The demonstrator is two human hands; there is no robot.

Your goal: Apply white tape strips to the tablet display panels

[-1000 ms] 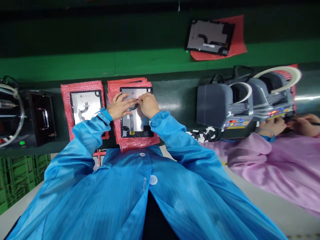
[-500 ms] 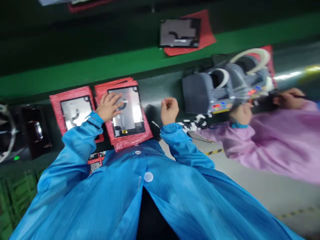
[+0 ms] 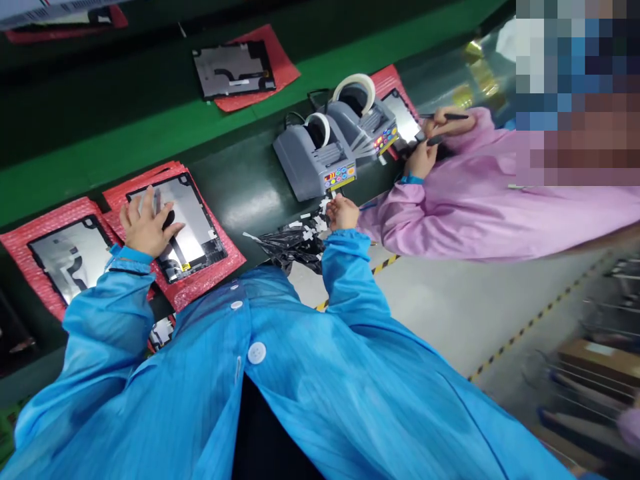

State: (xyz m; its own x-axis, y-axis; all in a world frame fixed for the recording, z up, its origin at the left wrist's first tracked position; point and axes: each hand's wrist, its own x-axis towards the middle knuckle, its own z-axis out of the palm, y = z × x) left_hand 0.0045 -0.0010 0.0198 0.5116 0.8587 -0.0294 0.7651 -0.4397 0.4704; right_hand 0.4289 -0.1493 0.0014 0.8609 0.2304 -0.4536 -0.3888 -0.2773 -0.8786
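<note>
My left hand (image 3: pixel 147 223) lies with fingers spread on a flat display panel (image 3: pixel 193 217), silvery with a black border. Under the panel is a stack of red bubble-wrap sleeves (image 3: pixel 227 263). My right hand (image 3: pixel 343 212) is just below the front of the nearer grey tape dispenser (image 3: pixel 313 163), thumb and fingers pinched together. A small white bit shows at its fingertips, but whether the fingers hold it I cannot make out. Beside this hand, white scraps (image 3: pixel 309 230) cling to a black plastic bag (image 3: pixel 293 247) at the bench edge.
Another panel (image 3: pixel 75 257) on red wrap lies at left. A further panel (image 3: pixel 235 70) rests on the green shelf behind. A second tape dispenser (image 3: pixel 363 120) stands right of the first. A co-worker in a pink sleeve (image 3: pixel 450 210) handles a panel (image 3: pixel 403 117) at right.
The view has swung to the right. My right hand has moved from above the bench to the front of the nearer tape dispenser. The left hand stays on the panel.
</note>
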